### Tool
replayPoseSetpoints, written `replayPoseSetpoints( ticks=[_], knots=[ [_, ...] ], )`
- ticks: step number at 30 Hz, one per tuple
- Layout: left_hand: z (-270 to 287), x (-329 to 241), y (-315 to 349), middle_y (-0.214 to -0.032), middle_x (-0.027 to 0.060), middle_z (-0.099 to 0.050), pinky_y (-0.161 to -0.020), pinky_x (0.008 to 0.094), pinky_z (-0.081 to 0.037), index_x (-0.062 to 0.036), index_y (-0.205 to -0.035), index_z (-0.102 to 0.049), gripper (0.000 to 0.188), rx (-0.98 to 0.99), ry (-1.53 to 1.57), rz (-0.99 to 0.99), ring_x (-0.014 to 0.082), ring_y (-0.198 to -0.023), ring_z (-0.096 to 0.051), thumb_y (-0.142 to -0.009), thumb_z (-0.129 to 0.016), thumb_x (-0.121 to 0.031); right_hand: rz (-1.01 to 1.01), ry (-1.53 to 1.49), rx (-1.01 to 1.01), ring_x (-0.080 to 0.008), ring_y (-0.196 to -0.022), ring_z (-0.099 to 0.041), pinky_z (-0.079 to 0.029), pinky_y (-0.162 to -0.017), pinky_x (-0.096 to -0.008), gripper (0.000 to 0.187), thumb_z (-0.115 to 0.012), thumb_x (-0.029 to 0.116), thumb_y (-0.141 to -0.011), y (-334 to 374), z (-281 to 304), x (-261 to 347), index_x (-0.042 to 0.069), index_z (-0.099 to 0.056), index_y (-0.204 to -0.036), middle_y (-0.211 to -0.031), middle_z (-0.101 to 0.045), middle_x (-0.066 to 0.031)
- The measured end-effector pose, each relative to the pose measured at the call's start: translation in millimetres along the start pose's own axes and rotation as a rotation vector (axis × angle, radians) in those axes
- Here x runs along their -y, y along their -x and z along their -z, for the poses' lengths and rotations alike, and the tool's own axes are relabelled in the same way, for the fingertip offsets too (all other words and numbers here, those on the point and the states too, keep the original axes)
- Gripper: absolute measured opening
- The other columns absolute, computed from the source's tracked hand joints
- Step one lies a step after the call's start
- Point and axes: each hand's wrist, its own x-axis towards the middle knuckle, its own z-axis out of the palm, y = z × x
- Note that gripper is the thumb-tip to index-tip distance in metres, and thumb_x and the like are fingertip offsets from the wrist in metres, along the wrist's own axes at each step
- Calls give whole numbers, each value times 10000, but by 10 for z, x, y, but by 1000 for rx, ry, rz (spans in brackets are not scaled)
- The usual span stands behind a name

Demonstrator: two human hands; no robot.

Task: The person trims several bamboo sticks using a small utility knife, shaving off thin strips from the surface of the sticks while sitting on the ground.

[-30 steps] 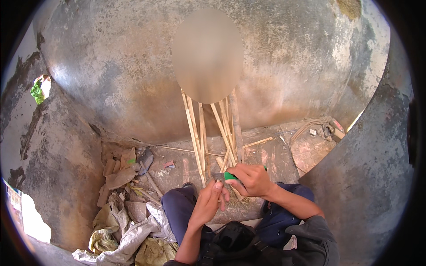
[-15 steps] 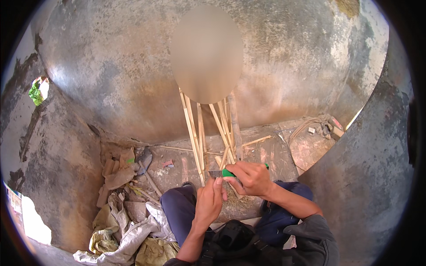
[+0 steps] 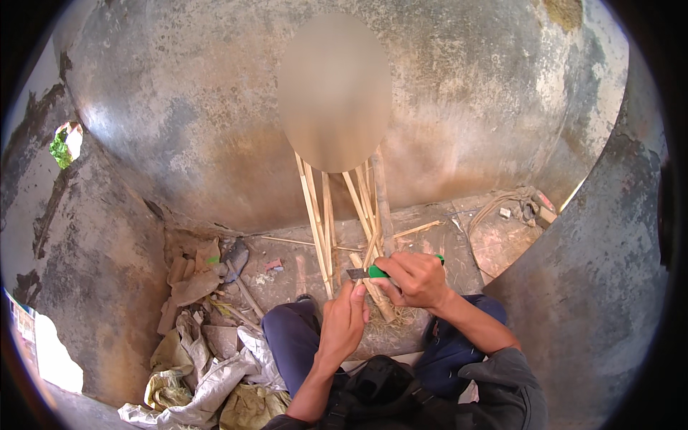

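I note the right hand [image 3: 417, 281] clamped round a green-handled knife [image 3: 377, 271], its blade [image 3: 356, 274] at a thin wooden strip [image 3: 371, 251]. The left hand [image 3: 344, 319] pinches that strip.

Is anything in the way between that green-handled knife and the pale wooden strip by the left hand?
Nothing visible is. The right hand grips the green-handled knife, and its blade sits right by the pale wooden strip, just beyond the left hand. I can't tell whether they touch.
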Motion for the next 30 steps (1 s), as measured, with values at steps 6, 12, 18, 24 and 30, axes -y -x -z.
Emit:
replayPoseSetpoints(
  ticks=[6, 12, 18, 24, 30],
  knots=[
    [70, 103, 243, -644, 134, -605, -600, 426, -485, 1, -968, -535, 406, 36, -33, 42, 281, -572, -633, -1203, -418, -309, -505, 289, -251, -281, -614, -687, -505, -537, -416, 274, -655, 312, -1085, -28, 144, -1009, 59, -758, -1078, -772, -733, -133],
    [82, 303, 259, -680, 93, -648, -660, 391, -524, -7, -994, -553, 383, 84, 225, 209, 199, -644, -665, -1201, -446, -311, -573, -75, -207, -309, -645, -679, -492, -584, -413, 299, -638, 302, -1099, 139, 190, -1078, 14, -720, -1097, -778, -684, -154],
    [27, 315, 71, -762, 80, -734, -821, 312, -562, 17, -1126, -640, 289, -8, 438, 35, 137, -798, -738, -1173, -551, -255, -243, -293, -115, -294, -714, -708, -535, -621, -390, 225, -742, 239, -1022, 121, -66, -417, 24, -708, -1079, -891, -702, -144],
    [49, 250, 105, -732, 65, -726, -688, 273, -541, 18, -1139, -684, 244, -4, 417, 77, 97, -704, -704, -1124, -658, -223, 4, -347, 20, -290, -674, -687, -539, -603, -384, 270, -799, 268, -960, 207, -149, -153, 31, -726, -1068, -830, -669, -94],
    [31, 96, 147, -683, 43, -672, -570, 272, -469, 0, -1074, -640, 262, 0, 249, 146, 61, -598, -594, -1096, -713, -251, 35, -363, 26, -273, -665, -688, -533, -580, -383, 250, -811, 273, -940, 198, -189, -99, 85, -731, -1083, -835, -669, -66]
  ],
)
